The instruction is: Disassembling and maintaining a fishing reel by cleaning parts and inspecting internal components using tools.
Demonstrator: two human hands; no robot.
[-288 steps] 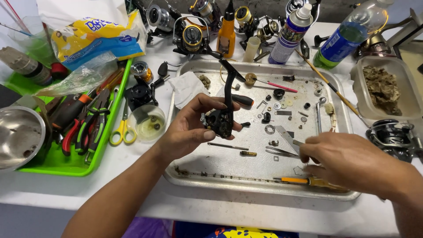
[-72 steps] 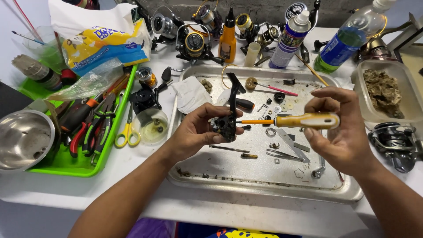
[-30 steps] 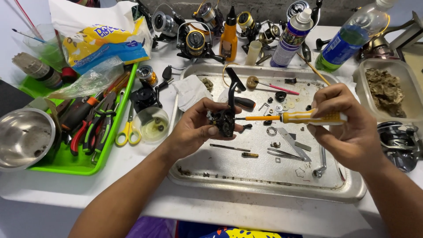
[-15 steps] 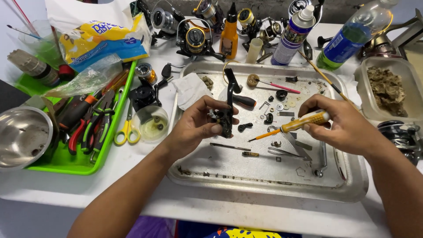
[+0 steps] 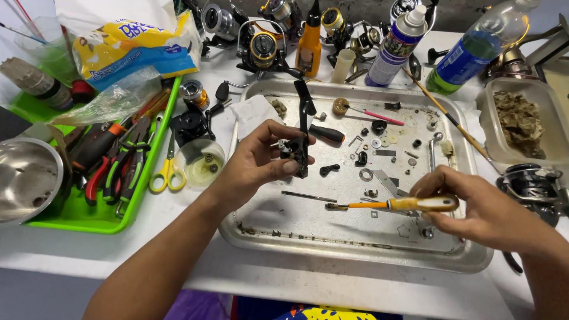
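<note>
A: Okay, quick pass. What's the left hand point(image 5: 261, 160) doing?

B: It's gripping a black reel body point(image 5: 298, 151), fingers curled around it, thumb pressing on the lower part. The reel's stem is pointing up toward the far edge. Hand and reel are hovering over the metal tray point(image 5: 355, 261), roughly its left-centre.

A: Right hand point(image 5: 474, 204)?

B: It's closing around a screwdriver with a yellow handle point(image 5: 391, 204). The handle is sitting in the fingers and the orange shaft is pointing left. Its tip is lying low over the tray floor, well apart from the reel body. Can't tell if the tip is touching the tray.

A: Loose stuff in the tray?

B: Small parts are lying scattered: washers, screws, a thin metal rod point(image 5: 308, 196) just under the left hand, a black-handled tool point(image 5: 326, 134) just behind the reel, a pink-handled brush point(image 5: 367, 112) near the far edge.

A: Around the tray?

B: Left side, a green tray point(image 5: 89, 222) is holding pliers, with yellow scissors point(image 5: 168, 172) lying beside it and a steel bowl point(image 5: 26, 181) sitting at its left end. Far side, a spray can point(image 5: 394, 44), an orange bottle point(image 5: 309, 38), a clear plastic bottle point(image 5: 474, 47) and several fishing reels point(image 5: 264, 50) are standing. Another reel point(image 5: 533, 186) is sitting right of the tray, just beyond the right hand.
</note>
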